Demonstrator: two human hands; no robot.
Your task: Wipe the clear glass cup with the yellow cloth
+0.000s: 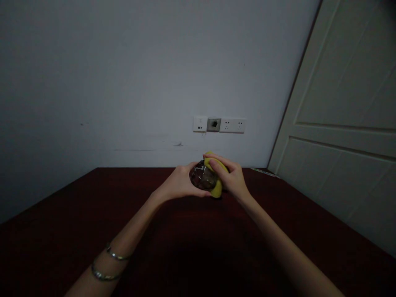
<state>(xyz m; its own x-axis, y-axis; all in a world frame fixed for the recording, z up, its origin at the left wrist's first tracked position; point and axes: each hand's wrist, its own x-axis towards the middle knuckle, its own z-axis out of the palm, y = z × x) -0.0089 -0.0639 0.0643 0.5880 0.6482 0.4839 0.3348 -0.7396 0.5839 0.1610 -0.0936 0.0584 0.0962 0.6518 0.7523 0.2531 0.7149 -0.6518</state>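
Both my arms reach out over a dark red-brown table (77, 214). My left hand (177, 183) is wrapped round a small clear glass (201, 178) held on its side above the table. My right hand (232, 179) presses a yellow sponge (217, 187) against the glass, with its fingers curled over the sponge's top. Two silver bangles (108, 264) sit on my left forearm. The room is dim, and the glass shows only as dark reflections.
A pale wall stands behind the table with a row of sockets and a switch (219, 124). A cream panelled door (343, 136) fills the right side. A thin flat item (266, 172) lies at the table's far right corner.
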